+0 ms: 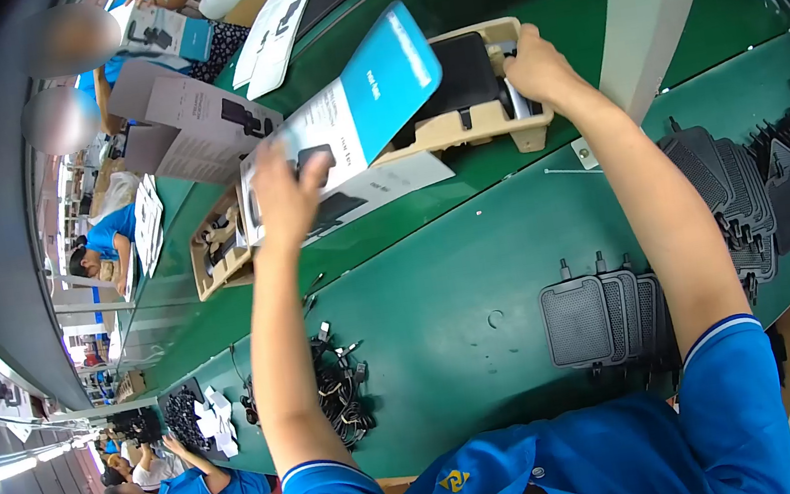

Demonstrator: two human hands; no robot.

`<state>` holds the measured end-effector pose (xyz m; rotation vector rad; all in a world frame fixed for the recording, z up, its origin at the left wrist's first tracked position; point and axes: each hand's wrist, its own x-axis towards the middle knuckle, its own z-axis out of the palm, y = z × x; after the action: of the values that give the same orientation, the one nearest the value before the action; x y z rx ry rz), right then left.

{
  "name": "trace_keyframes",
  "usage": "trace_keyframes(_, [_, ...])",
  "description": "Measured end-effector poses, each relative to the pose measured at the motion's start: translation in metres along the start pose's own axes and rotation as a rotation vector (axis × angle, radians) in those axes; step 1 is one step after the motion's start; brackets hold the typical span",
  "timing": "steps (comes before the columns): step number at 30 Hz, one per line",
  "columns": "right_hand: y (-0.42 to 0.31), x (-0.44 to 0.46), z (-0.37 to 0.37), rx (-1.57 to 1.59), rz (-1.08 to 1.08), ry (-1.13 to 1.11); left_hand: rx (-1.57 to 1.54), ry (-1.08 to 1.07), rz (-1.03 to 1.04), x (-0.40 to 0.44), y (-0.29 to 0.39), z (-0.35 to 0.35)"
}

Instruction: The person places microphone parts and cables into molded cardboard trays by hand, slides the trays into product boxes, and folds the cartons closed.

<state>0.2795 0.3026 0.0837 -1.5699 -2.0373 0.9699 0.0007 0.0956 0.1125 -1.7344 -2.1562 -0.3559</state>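
A white and blue printed box (338,129) lies tilted at the upper middle, its blue flap raised. Partly inside its open end is a beige molded tray (479,126) holding a black flat item (464,74). My right hand (540,68) grips the tray's right end, fingers bent over its rim. On the box's left part rests my left hand (287,193), blurred by motion, fingers spread and thumb apart. Another beige tray (220,246) with dark parts sits just left of the box.
Black mesh panels (592,322) lie at the right, with more panels (725,190) and cables beyond. A cable pile (340,391) is at lower left. A white post (654,8) rises at upper right. Co-workers (192,493) are at the left.
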Motion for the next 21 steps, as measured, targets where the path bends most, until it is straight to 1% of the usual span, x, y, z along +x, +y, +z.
trace_keyframes(1, [-0.003, -0.006, -0.005, 0.003, 0.018, -0.022, -0.095, 0.094, 0.189, 0.005, 0.027, 0.002])
trace_keyframes(3, [0.001, -0.001, -0.004, 0.023, 0.047, -0.048, -0.198, 0.019, 0.195, 0.011, 0.092, -0.012])
trace_keyframes(6, [0.009, -0.005, -0.003, 0.197, -0.019, -0.033, -0.319, 0.006, 0.061, 0.027, 0.115, 0.009])
trace_keyframes(7, [0.020, 0.003, 0.010, 0.365, -0.072, -0.019, -0.346, -0.011, -0.001, 0.032, 0.115, 0.014])
trace_keyframes(9, [0.029, 0.007, 0.025, 0.641, -0.109, 0.003, -0.395, -0.050, -0.122, 0.039, 0.107, 0.024])
trace_keyframes(10, [0.022, -0.001, 0.018, 0.841, -0.108, 0.018, -0.496, -0.037, -0.188, 0.039, 0.100, 0.028])
trace_keyframes(11, [0.020, -0.001, 0.018, 0.869, -0.055, 0.026, -0.596, -0.030, -0.255, 0.039, 0.093, 0.029])
trace_keyframes(13, [0.015, -0.006, 0.014, 0.988, -0.029, 0.012, -0.868, 0.101, -0.515, 0.033, 0.083, 0.025])
trace_keyframes(14, [0.011, -0.010, 0.006, 0.975, -0.024, -0.047, -1.122, 0.143, -0.571, 0.033, 0.085, 0.016])
trace_keyframes(15, [0.013, -0.004, 0.013, 0.962, -0.005, -0.019, -1.270, 0.161, -0.674, 0.029, 0.092, 0.006])
trace_keyframes(17, [0.009, -0.008, 0.007, 0.960, -0.004, -0.043, -1.384, 0.242, -0.676, 0.030, 0.092, -0.001])
trace_keyframes(18, [0.007, -0.008, 0.008, 0.957, 0.021, -0.032, -1.449, 0.236, -0.662, 0.030, 0.090, -0.004])
trace_keyframes(20, [0.005, -0.008, 0.012, 0.946, 0.067, -0.007, -1.458, 0.219, -0.674, 0.033, 0.089, -0.005])
trace_keyframes(21, [0.007, -0.006, 0.021, 0.896, 0.044, 0.057, -1.463, 0.212, -0.679, 0.035, 0.090, -0.005])
